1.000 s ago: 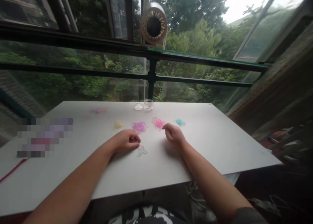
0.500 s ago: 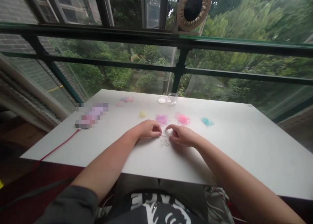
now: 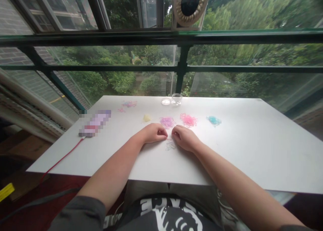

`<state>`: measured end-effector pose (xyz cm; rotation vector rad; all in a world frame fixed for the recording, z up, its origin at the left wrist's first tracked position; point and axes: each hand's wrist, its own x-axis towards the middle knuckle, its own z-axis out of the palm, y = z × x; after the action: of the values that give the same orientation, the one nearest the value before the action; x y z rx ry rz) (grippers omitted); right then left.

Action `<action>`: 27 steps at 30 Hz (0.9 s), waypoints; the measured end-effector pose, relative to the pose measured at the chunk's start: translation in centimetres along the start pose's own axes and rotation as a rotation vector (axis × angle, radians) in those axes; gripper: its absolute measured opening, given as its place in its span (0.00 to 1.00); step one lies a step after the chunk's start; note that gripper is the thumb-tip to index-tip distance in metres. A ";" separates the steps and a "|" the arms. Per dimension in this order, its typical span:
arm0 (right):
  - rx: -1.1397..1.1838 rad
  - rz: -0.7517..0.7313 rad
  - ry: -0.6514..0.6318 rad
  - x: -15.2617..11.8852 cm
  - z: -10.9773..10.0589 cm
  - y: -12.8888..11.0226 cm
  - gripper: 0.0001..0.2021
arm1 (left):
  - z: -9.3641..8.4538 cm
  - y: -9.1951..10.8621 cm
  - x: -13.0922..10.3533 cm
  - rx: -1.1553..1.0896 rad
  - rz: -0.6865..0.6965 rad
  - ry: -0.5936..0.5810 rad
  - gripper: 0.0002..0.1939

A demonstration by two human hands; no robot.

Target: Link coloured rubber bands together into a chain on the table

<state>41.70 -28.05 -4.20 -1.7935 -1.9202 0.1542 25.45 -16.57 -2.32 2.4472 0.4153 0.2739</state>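
Observation:
My left hand rests on the white table with thumb and forefinger pinched together. Facing it across a narrow gap, my right hand has its fingers curled in and the thumb side against the table. A faint pinkish strand shows between the fingertips; what either hand grips is too small to make out. Just below them lies a small heap of clear or grey rubber bands. Beyond the hands are heaps of purple rubber bands and pink rubber bands.
Yellow bands lie left of the purple heap, teal bands at the right. Mixed bands sit at the back left. A clear cup and round lid stand at the back edge. A blurred phone has a red cable.
My right hand has moved slightly up and left, and its extended forefinger has curled in. My left hand stays nearly in place. The camera view has shifted a little.

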 end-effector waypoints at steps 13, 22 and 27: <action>0.172 -0.107 0.077 -0.1 0.1 -0.2 0.05 | 1.0 0.6 0.2 -0.058 -0.061 0.095 0.14; 0.241 -0.080 0.102 0.1 0.2 -0.1 0.05 | 1.1 0.7 0.3 -0.044 -0.052 0.133 0.09; 0.222 -0.071 0.081 0.0 0.2 -0.1 0.05 | 1.1 0.5 0.3 -0.023 -0.040 0.130 0.09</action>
<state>41.52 -27.97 -4.30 -1.5613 -1.8290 0.2560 26.14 -17.45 -2.85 2.4033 0.5138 0.4200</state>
